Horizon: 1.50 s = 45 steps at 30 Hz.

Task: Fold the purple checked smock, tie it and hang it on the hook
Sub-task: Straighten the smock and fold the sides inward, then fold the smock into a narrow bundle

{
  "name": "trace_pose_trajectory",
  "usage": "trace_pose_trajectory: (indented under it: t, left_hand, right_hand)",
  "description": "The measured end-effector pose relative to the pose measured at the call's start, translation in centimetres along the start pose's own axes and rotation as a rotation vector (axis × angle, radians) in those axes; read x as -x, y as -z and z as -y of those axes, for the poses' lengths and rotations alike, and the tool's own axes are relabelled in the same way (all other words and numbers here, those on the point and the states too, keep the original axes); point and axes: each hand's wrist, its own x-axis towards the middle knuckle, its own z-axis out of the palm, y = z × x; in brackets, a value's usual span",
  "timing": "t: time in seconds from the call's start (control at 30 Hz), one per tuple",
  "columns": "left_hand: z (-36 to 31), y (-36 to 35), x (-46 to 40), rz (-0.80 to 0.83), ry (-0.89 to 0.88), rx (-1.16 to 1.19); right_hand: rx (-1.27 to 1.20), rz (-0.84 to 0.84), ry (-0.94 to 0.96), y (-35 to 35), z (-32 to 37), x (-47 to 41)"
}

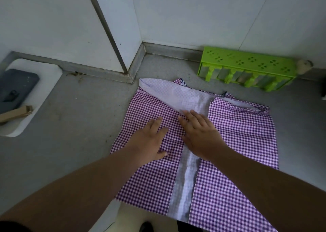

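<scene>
Green plastic rack [250,68] by the wall; dark phone [15,89] on white board [44,83].

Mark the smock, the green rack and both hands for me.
purple checked smock [238,126]: head view, right panel.
green rack [247,62]: head view, perforated top face.
left hand [150,140]: head view, back.
right hand [201,134]: head view, back.

Smock [238,134] spread on floor [70,126], both hands flat on it, rack [247,68] behind by wall

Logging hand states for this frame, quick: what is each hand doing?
Left hand: open, flat on the smock.
Right hand: open, fingers straight, pressing the smock's centre.
</scene>
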Motion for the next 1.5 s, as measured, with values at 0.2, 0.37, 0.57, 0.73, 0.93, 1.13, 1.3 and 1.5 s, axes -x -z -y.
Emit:
trace_pose_trajectory:
  t: [0.2,0.37,0.57,0.73,0.93,1.13,1.3,1.5]
  left_hand:
    - [0.6,-2.5,3.7,-0.154,-0.314,-0.086]
    - [-0.6,-3.6,5.9,0.253,-0.022,0.003]
    - [-1.7,-4.0,6.2,0.280,0.022,-0.011]
    - [-1.1,-4.3,9.0,0.161,-0.177,-0.105]
    - [-0.3,-5.7,11.8,0.296,-0.094,-0.253]
    - [-1.0,-5.5,13.4,0.347,-0.017,-0.277]
    - [-0.5,-3.0,14.3,0.255,-0.043,-0.214]
    - [0.5,0.7,14.7,0.291,0.011,-0.093]
  right_hand:
    - [-0.024,-0.162,-0.027,-0.6,1.6,9.2]
    - [-0.034,0.015,-0.191,-1.1,2.7,15.6]
    - [-0.040,0.369,-0.328,-1.6,4.1,17.8]
    - [-0.064,0.273,-0.350,0.1,5.5,18.2]
    - [-0.035,0.219,-0.256,-0.7,7.4,22.5]
    - [-0.084,0.333,-0.374,-0.1,8.7,24.3]
    - [-0.137,0.272,-0.475,1.2,8.8,24.8]
    - [-0.155,0.235,-0.591,4.7,8.2,25.0]
